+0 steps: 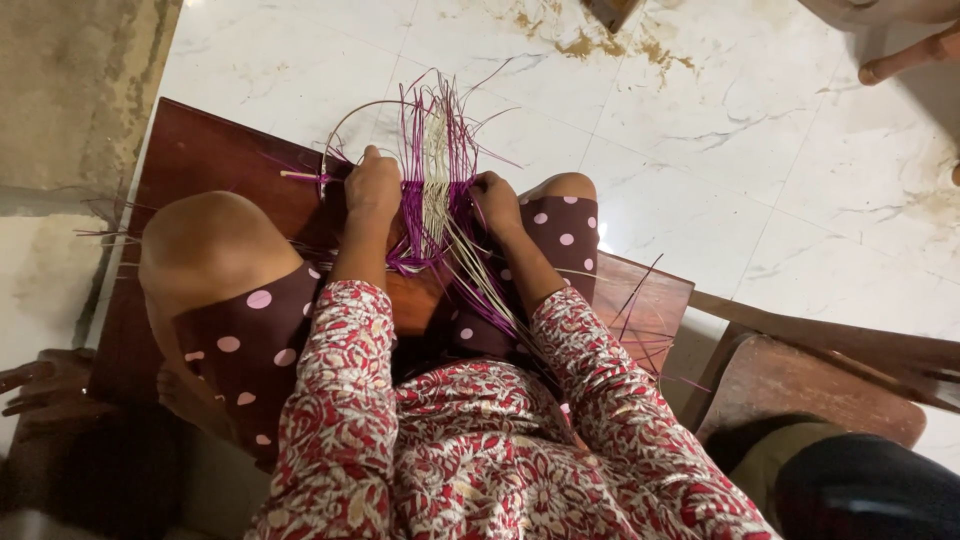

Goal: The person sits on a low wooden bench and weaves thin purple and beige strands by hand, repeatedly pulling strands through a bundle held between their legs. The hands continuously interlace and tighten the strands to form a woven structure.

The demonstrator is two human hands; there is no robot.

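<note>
Between the knees, over a dark wooden board (200, 160), I see the weave (432, 215) held up by both hands: a narrow band of purple and cream strips, its woven part sitting between the two fists and its loose ends fanning upward over the white marble floor (760, 170). My left hand (372, 187) is curled closed on the band's left edge, knuckles toward the camera, with a short pale stick (300, 176) jutting out sideways just beside it. My right hand (497, 203) is also closed, pinching the right edge of the band, fingers tucked into the strips so that I cannot tell exactly which strand it grips. Long cream and purple strips (485, 290) trail down from the woven part toward the lap, crossing the maroon polka-dot shorts (250, 340) and passing between the sleeves of the red patterned top (480, 450). One thin purple loop (345, 125) arcs up and to the left from the band, above the left hand. The left knee (200, 235) is raised and bare, well to the left of the weave; the right knee (565, 185) shows just beyond the right hand. A few stray purple strips (640, 300) lie on the board's right end, near a wooden chair (800, 375). At the lower left edge, another person's fingers (40, 385) rest in shadow, well apart from the weave.
</note>
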